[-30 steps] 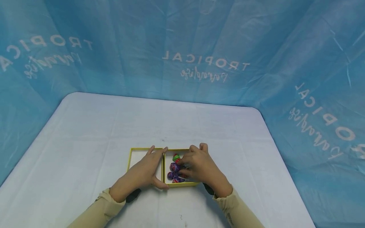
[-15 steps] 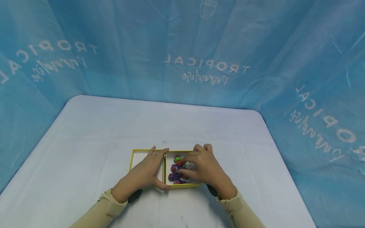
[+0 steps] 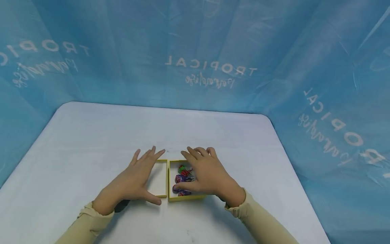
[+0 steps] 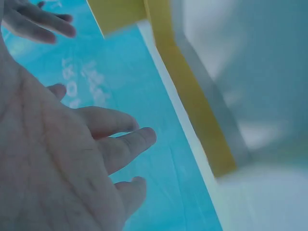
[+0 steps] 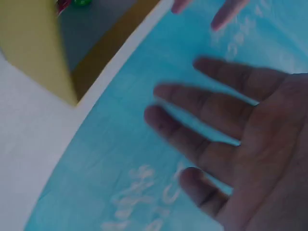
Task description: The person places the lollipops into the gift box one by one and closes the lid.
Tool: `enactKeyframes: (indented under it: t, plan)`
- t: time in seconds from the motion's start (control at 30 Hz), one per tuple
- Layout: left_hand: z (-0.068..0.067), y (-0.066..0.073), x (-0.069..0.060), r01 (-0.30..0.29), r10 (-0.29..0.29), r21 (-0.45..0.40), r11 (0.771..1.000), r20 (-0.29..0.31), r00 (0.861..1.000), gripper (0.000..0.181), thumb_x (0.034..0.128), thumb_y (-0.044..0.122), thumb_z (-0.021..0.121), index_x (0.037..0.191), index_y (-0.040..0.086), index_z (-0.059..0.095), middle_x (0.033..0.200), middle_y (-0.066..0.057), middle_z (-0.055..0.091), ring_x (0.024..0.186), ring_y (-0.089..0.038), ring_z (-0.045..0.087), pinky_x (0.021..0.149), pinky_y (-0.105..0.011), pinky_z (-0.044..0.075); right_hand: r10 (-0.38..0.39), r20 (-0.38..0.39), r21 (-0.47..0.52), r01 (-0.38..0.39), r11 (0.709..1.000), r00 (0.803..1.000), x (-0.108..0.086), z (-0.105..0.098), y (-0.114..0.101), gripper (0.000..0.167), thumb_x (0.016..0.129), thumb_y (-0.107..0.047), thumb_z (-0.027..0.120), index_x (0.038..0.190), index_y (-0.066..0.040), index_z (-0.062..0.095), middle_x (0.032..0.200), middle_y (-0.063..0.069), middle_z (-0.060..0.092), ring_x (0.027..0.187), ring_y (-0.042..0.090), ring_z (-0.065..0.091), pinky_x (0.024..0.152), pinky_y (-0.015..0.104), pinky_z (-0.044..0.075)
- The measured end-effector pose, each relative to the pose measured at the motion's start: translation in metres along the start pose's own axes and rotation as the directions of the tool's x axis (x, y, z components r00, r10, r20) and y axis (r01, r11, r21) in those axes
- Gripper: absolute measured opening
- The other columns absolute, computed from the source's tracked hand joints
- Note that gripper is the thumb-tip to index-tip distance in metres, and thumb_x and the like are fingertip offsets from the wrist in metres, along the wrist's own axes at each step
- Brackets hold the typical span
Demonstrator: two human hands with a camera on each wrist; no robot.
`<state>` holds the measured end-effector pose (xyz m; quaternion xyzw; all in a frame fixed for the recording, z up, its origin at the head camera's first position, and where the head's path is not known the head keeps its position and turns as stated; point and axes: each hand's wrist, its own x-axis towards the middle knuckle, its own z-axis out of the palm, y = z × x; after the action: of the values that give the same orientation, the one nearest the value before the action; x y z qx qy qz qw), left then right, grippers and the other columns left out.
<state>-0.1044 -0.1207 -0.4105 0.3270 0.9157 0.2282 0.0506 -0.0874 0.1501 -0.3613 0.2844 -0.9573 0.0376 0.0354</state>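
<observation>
A shallow yellow-edged box (image 3: 186, 198) holds several round candies in shiny wrappers: purple candies (image 3: 180, 178), a green candy (image 3: 181, 168) and a red candy (image 3: 185, 173). My right hand (image 3: 210, 174) is spread over its right part, gripping nothing and hiding some candies. Left of the box lies a yellow-rimmed white tray (image 3: 158, 179), perhaps the lid. My left hand (image 3: 132, 183) hovers over the tray's left part with fingers spread and holds nothing. In the left wrist view the tray's yellow wall (image 4: 192, 101) stands apart from the fingers. In the right wrist view, the box wall (image 5: 33, 53) is clear of the fingers.
A white-covered table (image 3: 164, 130) extends around the box and tray. Blue printed curtains (image 3: 210, 91) rise behind the table and along both sides.
Both hands have opened wider. My left hand has left the seam between tray and box and moved left. My right hand has come off the candies, its fingers straightening.
</observation>
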Motion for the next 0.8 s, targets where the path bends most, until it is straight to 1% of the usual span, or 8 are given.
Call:
enactKeyframes:
  t: [0.07, 0.13, 0.2, 0.27, 0.4, 0.57, 0.67, 0.8]
  plan:
    - [-0.008, -0.01, -0.009, 0.046, -0.046, 0.012, 0.999, 0.003, 0.999, 0.146, 0.0504, 0.069, 0.09, 0.163, 0.02, 0.01, 0.163, -0.032, 0.013, 0.151, -0.049, 0.014, 0.121, -0.07, 0.003, -0.014, 0.067, -0.04, 0.017, 0.999, 0.998, 0.006, 0.0, -0.009, 0.119, 0.071, -0.094, 0.05, 0.16, -0.017, 0.03, 0.161, 0.015, 0.035, 0.145, 0.033, 0.039, 0.112, 0.058, 0.038]
    - [-0.012, -0.02, -0.017, 0.082, -0.082, 0.019, 0.996, 0.008, 0.997, 0.145, 0.0509, 0.066, 0.092, 0.163, 0.02, 0.012, 0.162, -0.034, 0.012, 0.15, -0.053, 0.01, 0.121, -0.07, 0.003, -0.028, 0.121, -0.073, 0.037, 0.997, 0.992, 0.01, 0.003, -0.018, 0.131, 0.066, -0.097, 0.049, 0.163, -0.016, 0.015, 0.166, 0.018, 0.021, 0.151, 0.037, 0.026, 0.117, 0.059, 0.034]
    - [-0.014, -0.029, -0.024, 0.113, -0.113, 0.018, 0.993, 0.017, 0.993, 0.145, 0.0502, 0.065, 0.093, 0.162, 0.019, 0.013, 0.161, -0.038, 0.012, 0.149, -0.056, 0.007, 0.12, -0.071, 0.003, -0.051, 0.154, -0.102, 0.067, 0.992, 0.987, 0.015, 0.007, -0.025, 0.139, 0.063, -0.1, 0.048, 0.164, -0.016, 0.004, 0.167, 0.021, 0.013, 0.154, 0.038, 0.017, 0.12, 0.058, 0.031]
    - [-0.015, -0.035, -0.03, 0.139, -0.139, 0.021, 0.99, 0.021, 0.99, 0.147, 0.048, 0.065, 0.093, 0.162, 0.02, 0.013, 0.159, -0.039, 0.015, 0.149, -0.057, 0.008, 0.119, -0.072, 0.005, -0.079, 0.178, -0.121, 0.101, 0.987, 0.981, 0.021, 0.011, -0.032, 0.142, 0.061, -0.101, 0.047, 0.163, -0.016, -0.002, 0.167, 0.022, 0.009, 0.155, 0.038, 0.012, 0.122, 0.057, 0.029]
    - [-0.018, -0.043, -0.034, 0.142, -0.143, 0.032, 0.989, 0.036, 0.989, 0.151, 0.0448, 0.069, 0.091, 0.162, 0.02, 0.01, 0.156, -0.042, 0.02, 0.147, -0.059, 0.011, 0.116, -0.075, 0.009, -0.103, 0.216, -0.155, 0.138, 0.978, 0.971, 0.038, 0.015, -0.044, 0.143, 0.06, -0.101, 0.047, 0.164, -0.018, -0.004, 0.166, 0.024, 0.014, 0.154, 0.04, 0.011, 0.125, 0.053, 0.026]
    - [-0.019, -0.049, -0.035, 0.126, -0.127, 0.036, 0.991, 0.032, 0.991, 0.152, 0.0421, 0.063, 0.095, 0.161, 0.019, 0.012, 0.154, -0.039, 0.03, 0.146, -0.058, 0.016, 0.116, -0.075, 0.013, -0.083, 0.281, -0.173, 0.135, 0.976, 0.956, 0.058, 0.023, -0.054, 0.143, 0.059, -0.1, 0.051, 0.164, -0.018, 0.0, 0.162, 0.026, 0.026, 0.152, 0.045, 0.015, 0.127, 0.05, 0.02]
    - [-0.017, -0.052, -0.035, 0.112, -0.113, 0.029, 0.993, 0.048, 0.992, 0.152, 0.0401, 0.062, 0.096, 0.161, 0.02, 0.014, 0.153, -0.036, 0.035, 0.145, -0.058, 0.019, 0.115, -0.074, 0.015, -0.085, 0.318, -0.203, 0.155, 0.967, 0.944, 0.063, 0.029, -0.058, 0.138, 0.063, -0.098, 0.051, 0.164, -0.018, 0.001, 0.159, 0.025, 0.032, 0.151, 0.045, 0.02, 0.126, 0.049, 0.021]
    - [-0.014, -0.052, -0.037, 0.104, -0.106, 0.03, 0.994, 0.073, 0.992, 0.152, 0.0393, 0.061, 0.097, 0.16, 0.019, 0.015, 0.152, -0.03, 0.039, 0.144, -0.058, 0.021, 0.115, -0.075, 0.016, -0.1, 0.346, -0.23, 0.187, 0.955, 0.933, 0.065, 0.034, -0.061, 0.135, 0.067, -0.095, 0.052, 0.164, -0.017, -0.001, 0.157, 0.027, 0.035, 0.151, 0.044, 0.023, 0.126, 0.048, 0.022]
